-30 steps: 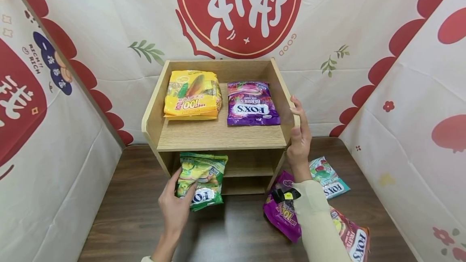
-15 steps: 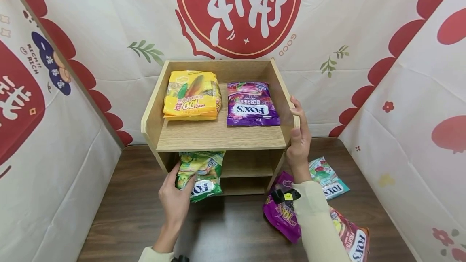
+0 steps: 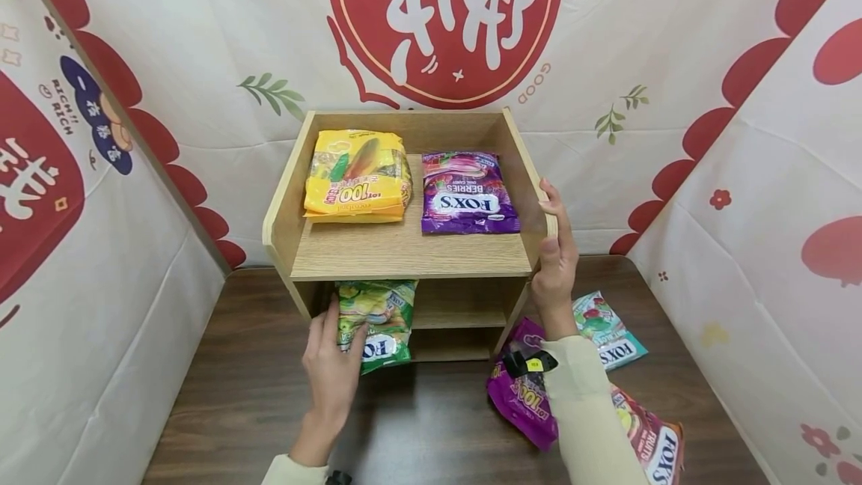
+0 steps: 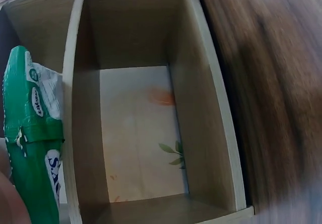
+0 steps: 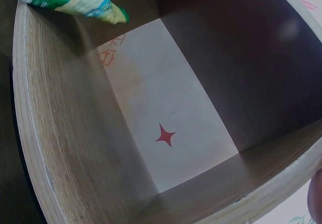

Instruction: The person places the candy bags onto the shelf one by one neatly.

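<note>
A wooden shelf unit (image 3: pixel 412 254) stands on the dark table. At the left of its middle compartment, a green Fox's candy bag (image 3: pixel 387 324) leans partly inside, its top end hidden under the upper board. My left hand (image 3: pixel 332 365) holds this bag by its left side, thumb over the front. In the left wrist view, the green bag (image 4: pixel 32 138) lies over the edge of the middle board (image 4: pixel 75 83). One corner of the green bag (image 5: pixel 85 0) shows inside the compartment in the right wrist view. My right hand (image 3: pixel 556 268) grips the unit's right side panel (image 3: pixel 527 178).
On the top shelf lie a yellow Lot 100 bag (image 3: pixel 358 177) and a purple Fox's berries bag (image 3: pixel 468 193). Right of the unit are a magenta Lot 100 bag (image 3: pixel 521 395), a teal Fox's bag (image 3: pixel 608 329) and a red Fox's fruits bag (image 3: pixel 649 436). Printed cloth surrounds the table.
My left hand has pushed the green candy bag further into the middle compartment, then shifted slightly right with it. My right hand stays on the side panel.
</note>
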Action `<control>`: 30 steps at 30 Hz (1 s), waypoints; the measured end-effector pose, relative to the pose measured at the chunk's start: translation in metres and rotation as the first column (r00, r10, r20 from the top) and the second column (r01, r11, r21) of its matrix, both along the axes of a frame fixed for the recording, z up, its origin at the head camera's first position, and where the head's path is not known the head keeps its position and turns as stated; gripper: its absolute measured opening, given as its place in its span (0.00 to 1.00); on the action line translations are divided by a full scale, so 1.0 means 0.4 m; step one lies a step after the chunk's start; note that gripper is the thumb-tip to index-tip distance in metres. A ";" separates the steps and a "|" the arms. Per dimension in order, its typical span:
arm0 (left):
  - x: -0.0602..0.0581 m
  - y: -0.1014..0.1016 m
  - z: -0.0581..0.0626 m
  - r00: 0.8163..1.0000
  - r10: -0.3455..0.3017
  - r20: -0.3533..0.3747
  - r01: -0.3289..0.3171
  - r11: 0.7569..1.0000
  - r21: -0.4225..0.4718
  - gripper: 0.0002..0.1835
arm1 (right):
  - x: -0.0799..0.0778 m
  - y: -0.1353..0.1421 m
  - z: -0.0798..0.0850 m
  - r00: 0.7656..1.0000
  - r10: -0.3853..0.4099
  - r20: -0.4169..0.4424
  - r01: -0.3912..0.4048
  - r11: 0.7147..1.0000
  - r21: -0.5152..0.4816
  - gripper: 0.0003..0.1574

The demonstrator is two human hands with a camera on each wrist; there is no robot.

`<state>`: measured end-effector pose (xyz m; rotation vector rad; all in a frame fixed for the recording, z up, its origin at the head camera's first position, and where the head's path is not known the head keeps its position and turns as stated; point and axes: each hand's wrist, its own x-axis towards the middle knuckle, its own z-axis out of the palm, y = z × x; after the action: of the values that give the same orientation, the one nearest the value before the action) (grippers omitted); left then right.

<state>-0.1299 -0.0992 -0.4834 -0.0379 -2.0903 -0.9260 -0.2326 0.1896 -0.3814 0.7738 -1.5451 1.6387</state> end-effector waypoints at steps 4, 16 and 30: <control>0.001 0.003 -0.004 1.000 -0.007 -0.025 0.005 0.996 -0.087 0.37 | 0.001 0.000 0.000 1.000 -0.009 0.003 0.009 1.000 0.006 0.40; -0.001 0.012 -0.012 0.998 0.048 -0.043 -0.057 0.969 -0.242 0.33 | 0.004 -0.002 0.006 1.000 -0.003 -0.012 0.003 1.000 0.000 0.39; 0.000 0.023 0.009 0.989 0.088 0.116 -0.028 0.895 -0.446 0.25 | 0.058 -0.035 0.065 1.000 0.018 -0.003 -0.018 1.000 -0.003 0.39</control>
<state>-0.1298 -0.0899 -0.4797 -0.1537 -2.3771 -0.4063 -0.2095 0.1756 -0.3553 0.7909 -1.5375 1.6516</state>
